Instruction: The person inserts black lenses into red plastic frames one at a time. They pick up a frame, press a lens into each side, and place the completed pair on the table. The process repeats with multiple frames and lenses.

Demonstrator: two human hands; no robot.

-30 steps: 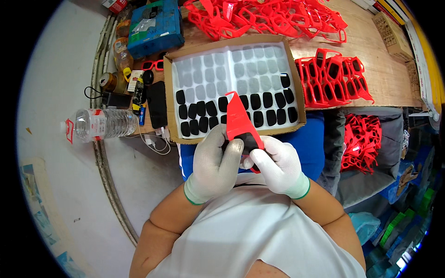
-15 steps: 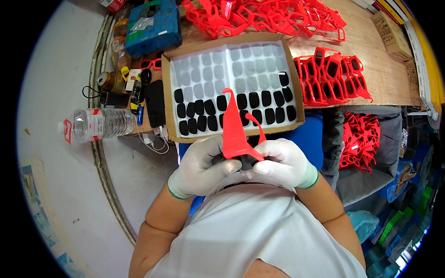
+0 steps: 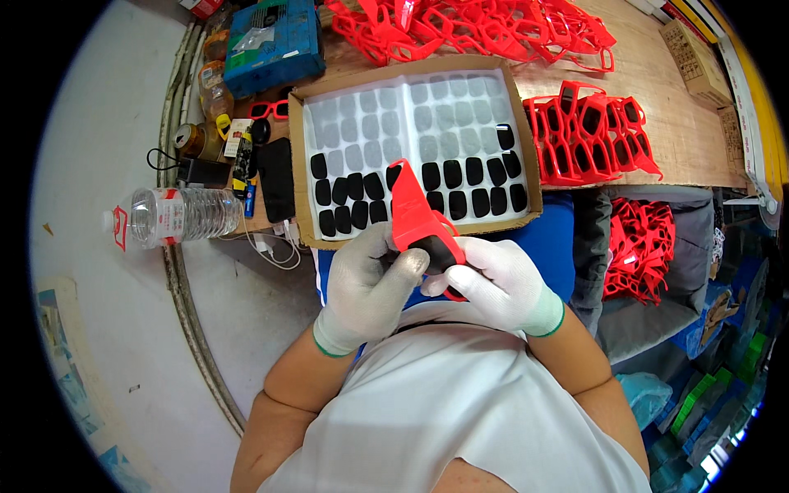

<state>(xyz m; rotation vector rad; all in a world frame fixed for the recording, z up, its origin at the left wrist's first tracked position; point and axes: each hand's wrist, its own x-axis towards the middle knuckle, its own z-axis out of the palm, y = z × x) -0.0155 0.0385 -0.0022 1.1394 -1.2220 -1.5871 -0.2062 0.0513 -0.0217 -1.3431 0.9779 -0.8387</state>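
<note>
In front of my body I hold a pair of red sunglasses (image 3: 412, 215) with both hands, in white knit gloves. My left hand (image 3: 366, 283) grips one side of the frame, its thumb against a dark lens (image 3: 437, 253). My right hand (image 3: 503, 283) pinches the other side near the nose bridge. The broad red temple arm points up and away from me, overlapping the near edge of a shallow cardboard box (image 3: 532, 156). Rows of black lenses (image 3: 453, 174) lie in that box on white paper, with more showing faintly beneath the sheet.
Red frames (image 3: 477, 33) are heaped at the back. Sunglasses with dark lenses (image 3: 588, 135) stand stacked right of the box. A grey fabric bin (image 3: 649, 329) holds more red pieces. Leftward are a phone (image 3: 276, 181), a water bottle (image 3: 185, 217) and a blue case (image 3: 275, 49).
The sunglasses have tilted and turned, so a dark lens now shows between my hands. My left thumb has moved up onto the lens side, and my left hand has shifted slightly rightward.
</note>
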